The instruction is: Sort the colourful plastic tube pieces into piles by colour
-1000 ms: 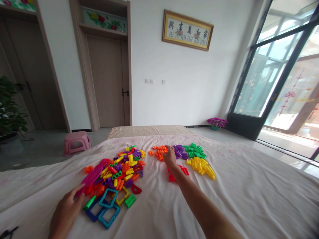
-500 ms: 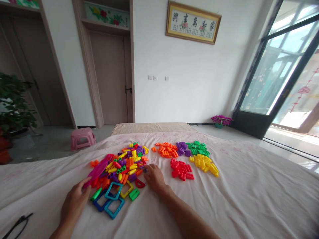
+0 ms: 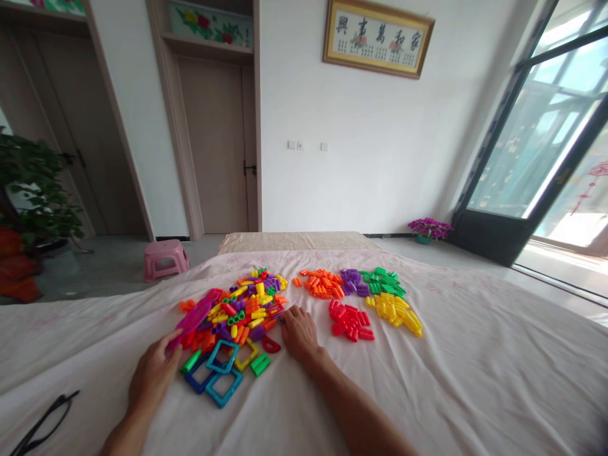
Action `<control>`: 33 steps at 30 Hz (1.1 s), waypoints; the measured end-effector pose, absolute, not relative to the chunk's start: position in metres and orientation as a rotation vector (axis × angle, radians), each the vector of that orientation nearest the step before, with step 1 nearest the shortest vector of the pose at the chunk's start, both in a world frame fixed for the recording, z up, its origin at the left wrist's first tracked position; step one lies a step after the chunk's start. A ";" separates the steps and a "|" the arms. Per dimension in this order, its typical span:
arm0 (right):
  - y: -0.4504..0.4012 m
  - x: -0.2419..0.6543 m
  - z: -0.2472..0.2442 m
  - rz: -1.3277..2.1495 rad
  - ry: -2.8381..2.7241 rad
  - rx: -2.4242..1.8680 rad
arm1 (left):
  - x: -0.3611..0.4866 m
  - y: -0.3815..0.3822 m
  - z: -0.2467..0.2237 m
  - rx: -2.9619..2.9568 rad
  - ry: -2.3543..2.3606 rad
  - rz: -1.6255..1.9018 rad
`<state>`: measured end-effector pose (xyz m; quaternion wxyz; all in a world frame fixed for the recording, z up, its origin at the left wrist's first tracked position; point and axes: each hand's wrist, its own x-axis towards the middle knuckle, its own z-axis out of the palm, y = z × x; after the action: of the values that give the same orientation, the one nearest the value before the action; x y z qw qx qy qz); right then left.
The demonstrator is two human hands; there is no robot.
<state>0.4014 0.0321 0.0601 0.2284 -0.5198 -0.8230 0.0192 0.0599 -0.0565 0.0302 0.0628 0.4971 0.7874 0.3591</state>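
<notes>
A mixed pile of coloured plastic pieces (image 3: pixel 247 307) lies on the pale cloth. My left hand (image 3: pixel 156 364) grips the near end of a flat magenta piece (image 3: pixel 197 315), which leans over the pile's left side. At the pile's right edge is my right hand (image 3: pixel 300 329), its fingers bent and touching the pieces; what they hold, if anything, is hidden. Blue and yellow square frames (image 3: pixel 223 386) lie in front. Sorted heaps sit to the right: orange (image 3: pixel 323 284), purple (image 3: pixel 352 282), green (image 3: pixel 384 281), red (image 3: pixel 350 322) and yellow (image 3: pixel 395 311).
Black-framed glasses (image 3: pixel 45 421) lie on the cloth (image 3: pixel 451 380) at the lower left. Beyond the cloth stand a pink stool (image 3: pixel 166 258), a leafy plant (image 3: pixel 35 187) and a pot of purple flowers (image 3: pixel 430 229).
The whole view has shifted slightly, so everything appears a little further right. Both hands keep nearly the same places relative to the pile.
</notes>
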 end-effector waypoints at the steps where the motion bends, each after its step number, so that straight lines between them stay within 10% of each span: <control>1: 0.032 0.404 0.060 0.035 -2.260 -1.445 | 0.061 -0.057 0.032 1.501 2.383 1.085; 33: 0.046 0.417 0.056 0.253 -2.034 -1.257 | 0.087 -0.061 0.046 2.241 2.371 1.472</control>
<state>0.4172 0.0456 0.0562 0.3603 -0.4878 -0.7891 0.0982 0.0871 -0.0613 0.0465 -0.2170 0.6111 0.6467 0.4015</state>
